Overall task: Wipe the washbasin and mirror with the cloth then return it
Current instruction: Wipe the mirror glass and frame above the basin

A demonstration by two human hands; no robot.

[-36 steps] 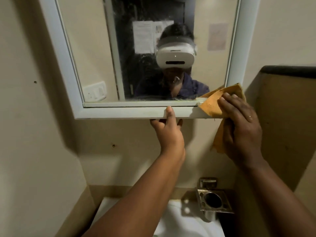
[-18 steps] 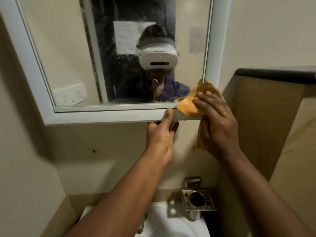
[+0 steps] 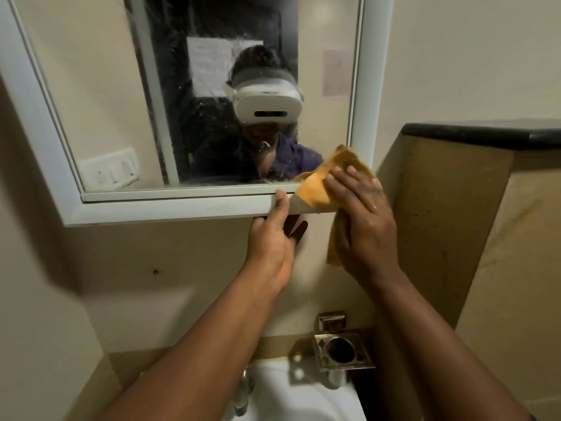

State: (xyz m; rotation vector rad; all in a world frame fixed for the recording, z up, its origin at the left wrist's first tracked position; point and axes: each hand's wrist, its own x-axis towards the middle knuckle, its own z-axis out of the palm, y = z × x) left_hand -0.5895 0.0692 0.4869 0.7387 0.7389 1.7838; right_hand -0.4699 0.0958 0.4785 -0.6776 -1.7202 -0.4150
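Note:
A white-framed mirror (image 3: 170,208) hangs on the wall, its glass spotted with splashes. An orange cloth (image 3: 315,192) lies flat over the frame's lower right corner, pressed there by my right hand (image 3: 364,226); part of the cloth hangs down behind the palm. My left hand (image 3: 273,241) grips the bottom edge of the frame just left of the cloth, thumb on the front, fingers underneath. The white washbasin (image 3: 291,396) shows at the bottom, partly hidden by my forearms.
A metal tap (image 3: 243,393) stands at the basin's back. A steel holder (image 3: 343,349) is fixed to the wall above the basin's right side. A brown partition with a dark ledge (image 3: 479,133) rises close on the right.
The view has swung so the mirror sits further left. My right hand has slid the cloth slightly left along the lower right corner. My left hand keeps its grip on the frame.

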